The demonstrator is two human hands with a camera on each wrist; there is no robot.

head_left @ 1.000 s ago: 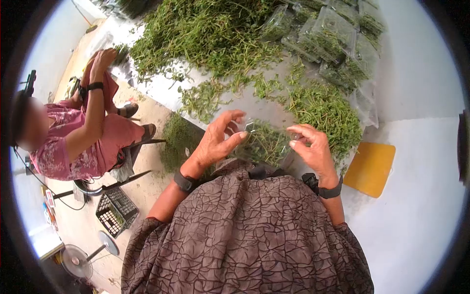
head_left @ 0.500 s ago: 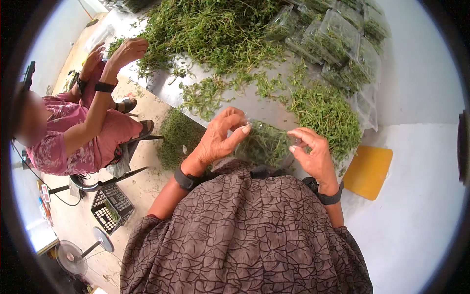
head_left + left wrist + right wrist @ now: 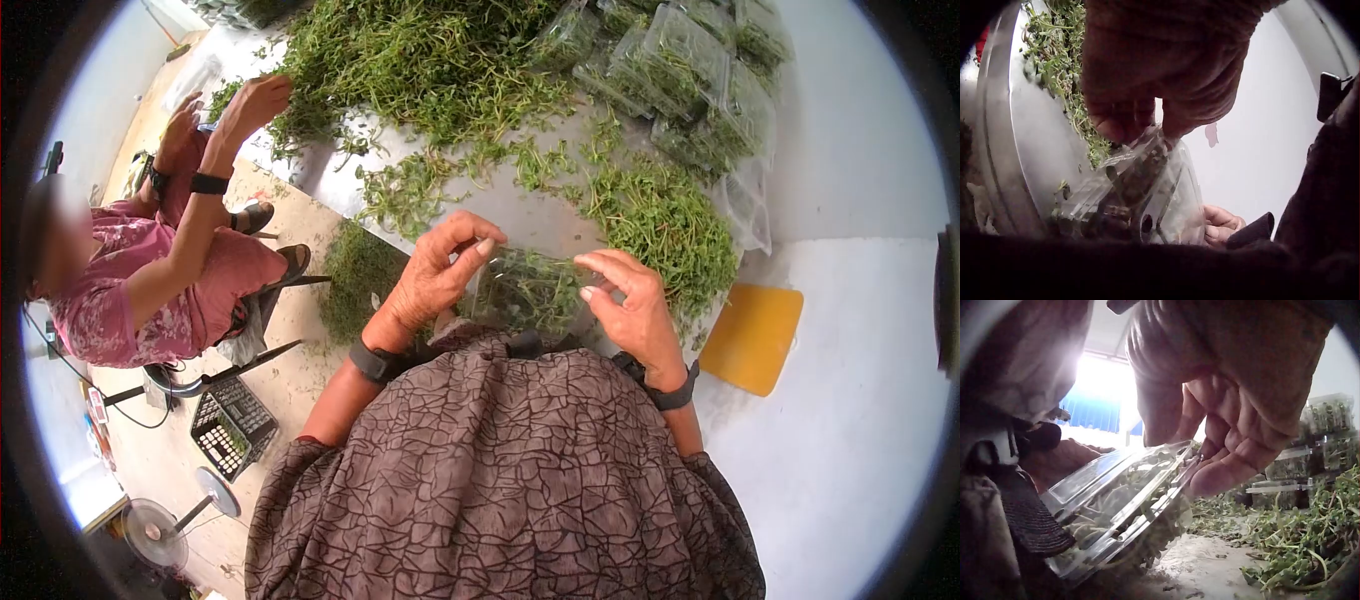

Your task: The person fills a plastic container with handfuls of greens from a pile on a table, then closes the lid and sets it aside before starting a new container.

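A clear plastic clamshell box (image 3: 532, 292) filled with leafy green stems is held between both hands at the table's near edge, close to the torso. My left hand (image 3: 440, 270) pinches its left end between thumb and fingers. At the opposite end, my right hand (image 3: 632, 305) has thumb and fingertips at the rim. In the right wrist view the box (image 3: 1124, 509) leans at a slant, its lid over the greens. The left wrist view shows the thumb and fingers of the left hand (image 3: 1160, 69) on a corner of the plastic.
A big heap of green stems (image 3: 420, 70) covers the table's far side, with a smaller pile (image 3: 660, 225) at right. Filled boxes (image 3: 680, 65) are stacked at the back right. Another person (image 3: 150, 270) sits at left, near a black crate (image 3: 232, 425). A yellow board (image 3: 752, 338) is at right.
Both hands and the box have shifted slightly left, and the greens now show through the lid. The seated person's hands have lifted toward the table's heap.
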